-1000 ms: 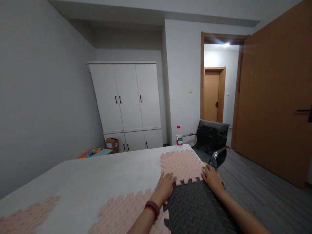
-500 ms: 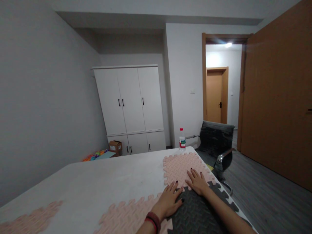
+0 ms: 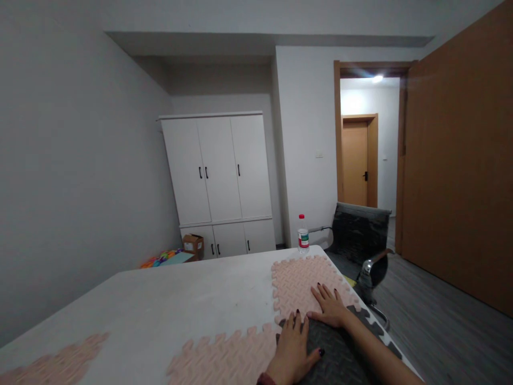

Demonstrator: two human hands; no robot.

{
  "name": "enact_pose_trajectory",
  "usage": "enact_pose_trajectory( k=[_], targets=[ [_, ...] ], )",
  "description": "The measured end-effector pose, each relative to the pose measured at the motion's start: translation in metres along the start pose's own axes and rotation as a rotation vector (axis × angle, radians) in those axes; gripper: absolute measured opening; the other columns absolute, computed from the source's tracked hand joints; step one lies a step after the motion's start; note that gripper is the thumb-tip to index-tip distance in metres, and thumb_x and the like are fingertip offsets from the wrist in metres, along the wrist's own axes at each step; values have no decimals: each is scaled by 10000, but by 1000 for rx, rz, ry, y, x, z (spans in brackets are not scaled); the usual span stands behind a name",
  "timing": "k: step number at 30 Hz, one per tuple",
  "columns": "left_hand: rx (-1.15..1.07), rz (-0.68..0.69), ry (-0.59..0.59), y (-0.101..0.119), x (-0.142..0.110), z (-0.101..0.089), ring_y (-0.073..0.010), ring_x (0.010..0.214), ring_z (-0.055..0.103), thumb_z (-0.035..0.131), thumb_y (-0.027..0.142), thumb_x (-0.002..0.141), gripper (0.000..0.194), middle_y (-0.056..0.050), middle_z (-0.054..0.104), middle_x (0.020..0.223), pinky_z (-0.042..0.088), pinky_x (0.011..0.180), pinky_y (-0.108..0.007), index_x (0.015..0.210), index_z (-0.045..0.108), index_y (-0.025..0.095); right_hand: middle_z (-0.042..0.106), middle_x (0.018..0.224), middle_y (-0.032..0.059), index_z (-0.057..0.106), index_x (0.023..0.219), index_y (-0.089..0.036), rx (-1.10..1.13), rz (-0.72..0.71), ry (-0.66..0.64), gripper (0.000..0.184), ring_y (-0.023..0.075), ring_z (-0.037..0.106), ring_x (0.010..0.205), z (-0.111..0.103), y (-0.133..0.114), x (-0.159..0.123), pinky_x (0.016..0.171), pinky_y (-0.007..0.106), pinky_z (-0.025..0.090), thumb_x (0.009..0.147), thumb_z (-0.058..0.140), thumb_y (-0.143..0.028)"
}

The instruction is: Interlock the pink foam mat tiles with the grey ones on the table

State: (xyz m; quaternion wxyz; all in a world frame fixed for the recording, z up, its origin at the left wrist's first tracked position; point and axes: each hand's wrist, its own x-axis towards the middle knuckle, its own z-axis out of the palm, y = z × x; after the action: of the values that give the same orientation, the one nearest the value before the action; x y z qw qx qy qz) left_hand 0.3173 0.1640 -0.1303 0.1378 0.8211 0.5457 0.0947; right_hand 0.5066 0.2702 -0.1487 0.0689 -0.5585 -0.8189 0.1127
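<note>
Two bare hands lie flat, fingers spread, on foam puzzle mats on a white table (image 3: 160, 305). The left hand (image 3: 294, 350) rests palm down on a dark grey mat (image 3: 340, 355), gripping nothing, fingertips at that mat's far edge. The right hand (image 3: 329, 307) lies open across the seam where the grey mat meets a pink mat (image 3: 300, 280), fingers stretched onto the pink one and grasping nothing. Both mats are soft foam tiles, roughly square, with a ridged woven-looking surface and jigsaw-tooth edges. The pink mat lies flat at the table's far right corner, its toothed near edge locked into the grey mat, so the pair runs lengthwise from the viewer toward the far end of the table. A second pink mat (image 3: 224, 355) sits just left of the grey one, touching it, and another pink piece (image 3: 52, 361) lies well apart near the table's left edge. A clear bottle (image 3: 303, 235) with a red cap stands upright at the table's far corner. Beyond the table are a black chair (image 3: 360, 235), a white wardrobe (image 3: 218, 171) and a small cardboard box (image 3: 193, 245).
</note>
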Motion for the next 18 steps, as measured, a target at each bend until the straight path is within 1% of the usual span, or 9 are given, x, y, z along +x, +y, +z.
enact_pose_trajectory(
  k=[5, 8, 10, 12, 14, 15, 16, 17, 18],
  targets=[
    [13, -28, 23, 7, -6, -1, -340, 1367, 70, 310, 661, 757, 792, -150, 175, 1485, 92, 1116, -512, 1391, 219, 195, 101, 1506, 67, 150, 1426, -273, 7, 29, 3, 817, 289, 50, 1370, 1, -2, 1, 1055, 549, -1, 752, 285, -714],
    [-64, -30, 34, 17, -11, -11, -356, 1359, 97, 319, 644, 767, 747, -155, 223, 1470, 85, 1108, -530, 1359, 312, 190, 150, 1501, 51, 188, 1416, -296, -1, 50, 38, 761, 266, 83, 1371, 5, -3, 0, 1062, 531, 25, 775, 246, -702],
    [-180, 20, 8, 20, -17, -26, -314, 1337, 215, 338, 593, 788, 635, -118, 350, 1421, 148, 1111, -474, 1282, 442, 208, 168, 1498, 45, 209, 1411, -305, -7, 66, 56, 739, 259, 98, 1370, 7, -4, -1, 1062, 526, 36, 786, 220, -699],
    [-290, 58, -31, 14, -29, -46, -214, 1258, 381, 340, 528, 814, 519, -41, 475, 1343, 261, 1082, -360, 1231, 495, 261, 166, 1500, 46, 214, 1410, -301, -13, 73, 67, 726, 259, 98, 1370, 9, -6, -4, 1059, 530, 36, 797, 198, -690],
    [-350, 28, -19, -5, -53, -69, -137, 1188, 458, 322, 493, 832, 502, 11, 490, 1332, 336, 1028, -276, 1282, 421, 295, 164, 1500, 49, 210, 1413, -294, -22, 70, 77, 703, 258, 97, 1370, 10, -7, -6, 1056, 533, 40, 815, 187, -665],
    [-371, -12, 10, -20, -71, -81, -127, 1193, 452, 318, 489, 833, 535, 2, 458, 1362, 347, 1017, -268, 1324, 355, 281, 169, 1499, 49, 211, 1413, -293, -27, 70, 81, 687, 256, 102, 1369, 10, -8, -7, 1055, 533, 47, 825, 185, -648],
    [-385, -66, 53, -38, -93, -93, -133, 1216, 429, 332, 495, 826, 570, -15, 421, 1390, 339, 1024, -274, 1344, 318, 258, 176, 1498, 49, 212, 1412, -294, -32, 70, 84, 670, 254, 108, 1369, 11, -8, -7, 1054, 533, 55, 834, 187, -632],
    [-393, -130, 97, -60, -118, -103, -142, 1230, 415, 360, 497, 811, 595, -35, 414, 1395, 335, 1027, -279, 1343, 319, 233, 183, 1496, 49, 215, 1411, -295, -35, 69, 87, 659, 253, 116, 1367, 11, -8, -7, 1054, 533, 63, 839, 194, -620],
    [-391, -199, 133, -86, -147, -113, -149, 1202, 447, 359, 482, 806, 575, -50, 461, 1358, 355, 1007, -283, 1318, 356, 221, 190, 1494, 49, 220, 1410, -297, -37, 68, 90, 653, 253, 123, 1366, 12, -7, -7, 1053, 532, 69, 839, 204, -615]
  ],
)
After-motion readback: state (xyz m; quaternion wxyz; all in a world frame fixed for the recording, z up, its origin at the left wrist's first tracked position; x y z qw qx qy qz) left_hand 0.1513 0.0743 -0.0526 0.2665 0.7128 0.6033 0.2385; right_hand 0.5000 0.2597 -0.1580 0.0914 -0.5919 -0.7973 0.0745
